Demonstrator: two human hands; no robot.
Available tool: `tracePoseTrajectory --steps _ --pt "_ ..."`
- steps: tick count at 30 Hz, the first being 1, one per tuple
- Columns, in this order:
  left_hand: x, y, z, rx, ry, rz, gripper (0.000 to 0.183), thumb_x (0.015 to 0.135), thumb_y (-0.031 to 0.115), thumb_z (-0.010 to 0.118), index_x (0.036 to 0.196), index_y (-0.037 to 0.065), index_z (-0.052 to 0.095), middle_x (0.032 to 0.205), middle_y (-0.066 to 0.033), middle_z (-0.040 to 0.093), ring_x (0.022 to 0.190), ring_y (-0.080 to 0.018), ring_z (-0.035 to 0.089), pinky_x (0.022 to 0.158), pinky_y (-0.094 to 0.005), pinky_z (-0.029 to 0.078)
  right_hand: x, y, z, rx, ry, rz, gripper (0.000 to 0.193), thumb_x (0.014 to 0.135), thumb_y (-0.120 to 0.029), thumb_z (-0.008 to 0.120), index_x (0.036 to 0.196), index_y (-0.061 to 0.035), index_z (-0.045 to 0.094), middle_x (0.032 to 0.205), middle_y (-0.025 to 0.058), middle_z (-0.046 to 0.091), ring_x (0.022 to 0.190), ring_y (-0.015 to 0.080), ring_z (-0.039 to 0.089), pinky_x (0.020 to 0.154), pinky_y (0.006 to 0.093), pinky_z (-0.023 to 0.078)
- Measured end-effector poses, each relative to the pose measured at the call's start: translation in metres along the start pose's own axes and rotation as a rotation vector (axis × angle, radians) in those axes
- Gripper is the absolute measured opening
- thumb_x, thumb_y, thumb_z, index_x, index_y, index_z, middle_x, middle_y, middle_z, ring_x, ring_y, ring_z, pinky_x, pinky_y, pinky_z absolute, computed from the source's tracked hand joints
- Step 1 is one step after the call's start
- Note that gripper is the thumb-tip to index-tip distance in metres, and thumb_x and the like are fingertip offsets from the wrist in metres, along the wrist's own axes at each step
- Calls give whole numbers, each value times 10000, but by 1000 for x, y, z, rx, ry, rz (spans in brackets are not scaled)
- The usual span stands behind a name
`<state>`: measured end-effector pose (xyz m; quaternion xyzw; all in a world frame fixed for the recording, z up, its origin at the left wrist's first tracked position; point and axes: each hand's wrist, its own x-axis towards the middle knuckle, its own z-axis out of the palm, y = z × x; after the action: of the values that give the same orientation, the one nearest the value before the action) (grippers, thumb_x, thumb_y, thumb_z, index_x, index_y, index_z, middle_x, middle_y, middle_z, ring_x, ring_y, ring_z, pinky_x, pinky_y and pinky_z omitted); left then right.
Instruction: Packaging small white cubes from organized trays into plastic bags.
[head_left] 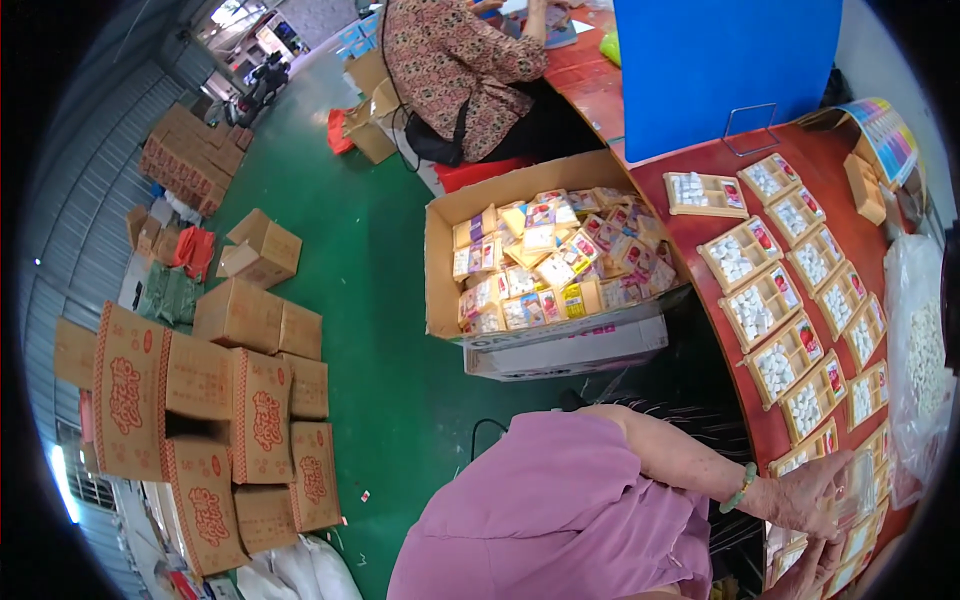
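My left hand (808, 497), with a green bead bracelet (738, 488) at the wrist, is closed on a clear plastic piece (857, 490) above the table's near end. Just below it is my right hand (808, 573), its fingers bent and close to the left palm; what they hold, if anything, is hidden. Under and around both hands lie small wooden trays. Farther along, two rows of these trays (760, 310) hold white cubes in one compartment and a red picture card in another. Some trays beneath the hands are partly covered.
A large carton (440, 265) full of packed trays stands left of the red table (690, 240). A blue board (730, 80) rises at the back. A clear bag (915, 370) of white pieces lies at right. Another person (460, 70) sits beyond; stacked cartons (200, 400) stand left.
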<state>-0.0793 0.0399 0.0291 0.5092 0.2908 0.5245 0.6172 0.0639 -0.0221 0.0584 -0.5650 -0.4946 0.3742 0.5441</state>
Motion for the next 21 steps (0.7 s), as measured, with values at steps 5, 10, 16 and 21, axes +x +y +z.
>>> tracePoseTrajectory --steps 5,10,16,21 --pt "-2 15 -8 38 35 31 912 577 258 793 1287 -38 302 1004 -131 477 925 -233 497 797 -345 437 11 4 1 -34 -104 -15 229 852 -114 662 1019 30 604 1021 127 589 973 191 532 910 350 429" --pt "-7 16 11 -52 -43 69 787 577 246 781 1197 8 358 907 -86 476 853 -204 489 732 -339 429 42 113 -134 -230 -260 -24 430 840 -113 635 1210 60 502 1133 122 573 1031 198 537 925 326 411" --pt "-9 23 -12 -267 -106 -80 475 722 98 731 1081 90 420 894 20 390 816 -98 417 710 -270 408 -5 6 15 -87 -46 25 159 691 -71 712 730 -54 559 736 -11 529 684 79 493 568 230 383" --pt "-6 15 -24 -227 -238 -314 700 762 -8 674 1365 44 322 1098 -48 506 974 -125 553 820 -277 489 -9 -5 11 430 -142 202 296 712 55 715 955 -20 563 779 11 576 709 56 542 631 183 426"
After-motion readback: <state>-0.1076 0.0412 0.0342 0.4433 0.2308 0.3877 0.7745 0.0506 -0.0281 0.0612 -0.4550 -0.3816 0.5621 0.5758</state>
